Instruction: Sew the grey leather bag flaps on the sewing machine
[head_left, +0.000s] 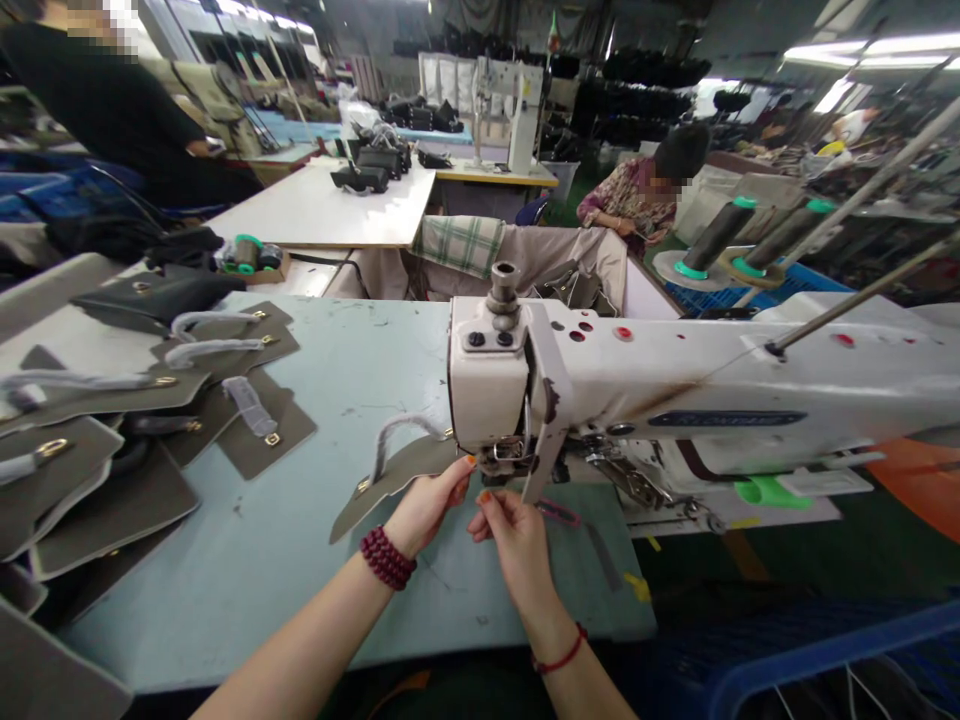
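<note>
My left hand (435, 505), with a dark red bead bracelet at the wrist, is raised to the needle area of a white sewing machine (491, 390). Its thumb and finger are pinched together; whatever is between them is too small to make out. Just below and to the right, my right hand (516, 540) also pinches close to the needle, its held item not visible. Beside my left hand lies a grey-brown bag panel (397, 472) with a plastic-wrapped handle (401, 422), its right end hidden behind the machine head. A pink-edged tool (559, 513) rests behind my right hand.
More bag panels with wrapped handles (268, 425) are piled on the left of the pale blue table (345, 360). Thread cones (716, 238) stand behind the machine arm. A blue basket (840, 650) is at lower right. One person (637, 200) sits beyond; another (97, 100) is at upper left.
</note>
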